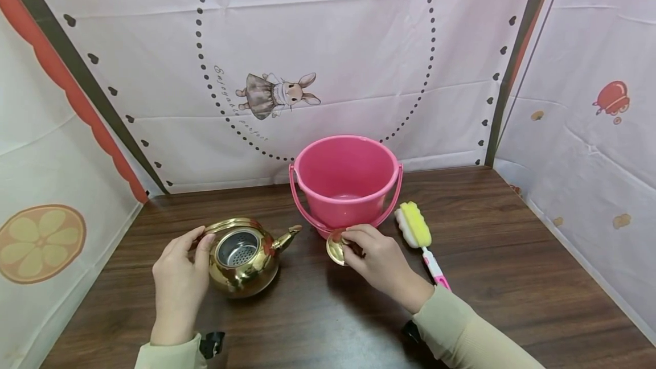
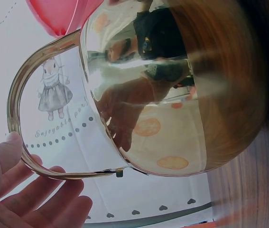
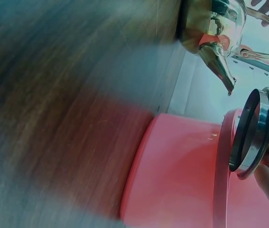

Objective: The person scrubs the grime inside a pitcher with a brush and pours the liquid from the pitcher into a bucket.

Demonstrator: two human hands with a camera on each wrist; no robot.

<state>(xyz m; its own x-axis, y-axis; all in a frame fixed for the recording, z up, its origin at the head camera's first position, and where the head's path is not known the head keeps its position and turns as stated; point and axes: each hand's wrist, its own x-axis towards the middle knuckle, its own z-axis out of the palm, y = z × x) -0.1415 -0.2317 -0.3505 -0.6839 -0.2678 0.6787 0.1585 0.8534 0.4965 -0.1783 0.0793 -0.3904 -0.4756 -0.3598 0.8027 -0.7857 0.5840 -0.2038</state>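
A shiny gold teapot (image 1: 246, 278) stands on the table at left, its top uncovered and a perforated metal strainer (image 1: 238, 247) showing inside. My left hand (image 1: 180, 278) pinches the teapot's arched handle (image 2: 14, 102) between thumb and fingers. In my right hand (image 1: 381, 263) is the round gold teapot lid (image 1: 335, 247), gripped by its knob and raised above the table. The right wrist view shows the metal rim of the lid (image 3: 255, 133) facing the teapot's spout (image 3: 217, 66). Just behind the lid is a pink bucket (image 1: 348, 209).
The bucket's handle (image 1: 302, 204) hangs down at its front. Right of the bucket lies a bottle brush (image 1: 417, 226) with a yellow and white sponge head. Printed cloth walls (image 1: 359, 44) enclose the dark wooden table (image 1: 512, 278) at the back and sides.
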